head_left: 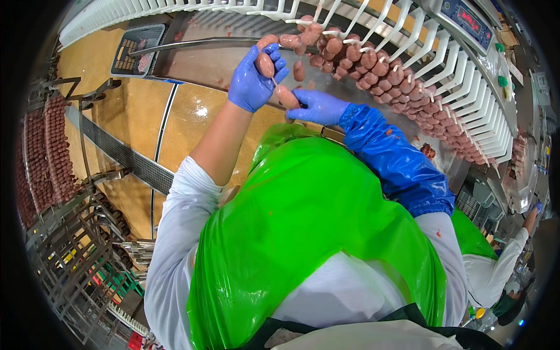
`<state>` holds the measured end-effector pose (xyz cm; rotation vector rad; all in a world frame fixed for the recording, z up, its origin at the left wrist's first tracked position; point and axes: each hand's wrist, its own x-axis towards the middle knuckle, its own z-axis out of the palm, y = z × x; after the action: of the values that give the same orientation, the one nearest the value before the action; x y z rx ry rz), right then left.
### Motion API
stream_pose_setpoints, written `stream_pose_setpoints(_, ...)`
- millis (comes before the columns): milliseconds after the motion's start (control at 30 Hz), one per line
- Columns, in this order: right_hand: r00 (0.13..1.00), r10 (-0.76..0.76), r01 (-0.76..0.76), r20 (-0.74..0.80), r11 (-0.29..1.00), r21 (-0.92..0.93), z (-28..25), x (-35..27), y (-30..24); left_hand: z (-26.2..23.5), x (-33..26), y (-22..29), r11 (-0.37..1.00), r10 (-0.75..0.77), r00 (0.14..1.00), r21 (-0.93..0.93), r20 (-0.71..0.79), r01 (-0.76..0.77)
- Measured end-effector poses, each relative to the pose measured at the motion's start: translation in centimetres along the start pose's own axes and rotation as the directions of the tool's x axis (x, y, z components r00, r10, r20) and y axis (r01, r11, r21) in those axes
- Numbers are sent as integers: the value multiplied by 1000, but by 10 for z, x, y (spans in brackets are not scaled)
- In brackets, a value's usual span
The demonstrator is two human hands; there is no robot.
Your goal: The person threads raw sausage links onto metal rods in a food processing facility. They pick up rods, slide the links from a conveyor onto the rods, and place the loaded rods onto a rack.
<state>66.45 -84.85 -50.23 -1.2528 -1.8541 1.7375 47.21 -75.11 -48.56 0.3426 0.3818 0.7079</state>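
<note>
A chain of short pink sausages [265, 65] lies across the palm of my left hand [249, 86], its blue-gloved fingers curled around a link. Below it, one sausage [286, 97] dangles from the twisted casing, and the thumb and fingers of my right hand [322, 108] close on its lower end. From my left hand the chain runs up and right to more links [309, 35] at the white hooks [402, 26]. Further right, many linked sausages [396, 87] hang in loops from this row of hooks. My right forearm wears a blue sleeve.
Behind my hands stretches a metal trough [198, 61] with a curved bar [204, 42] over it. A grey crate [138, 51] stands at its left end. Racks of sausages [49, 157] stand far left. A digital scale [466, 20] sits upper right; a co-worker's arm [513, 251] shows lower right.
</note>
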Motion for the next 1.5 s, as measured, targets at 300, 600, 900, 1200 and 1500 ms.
stream_pose_setpoints(300, 952, 106, -13, -288, 951, 308, -9, -13, -6, -47, -42, -83, 898, -93, 995, 431, -18, 92)
stream_pose_setpoints(600, 982, 65, -45, -178, 992, 114, -30, -27, -14, -23, -32, -85, 970, -78, 988, 220, -131, 106)
stream_pose_setpoints(900, 905, -266, 308, -332, 948, 81, 6, 5, 13, 8, -33, -65, 988, 56, 962, 154, -266, -15)
stream_pose_setpoints(1200, 998, -39, 48, -41, 971, 235, -11, 21, -30, 27, -64, -28, 898, 129, 919, 437, -373, 51)
stream_pose_setpoints(1500, 998, -34, 48, 54, 956, -289, -6, 3, -39, 13, -83, -34, 659, 80, 912, 708, -402, 255)
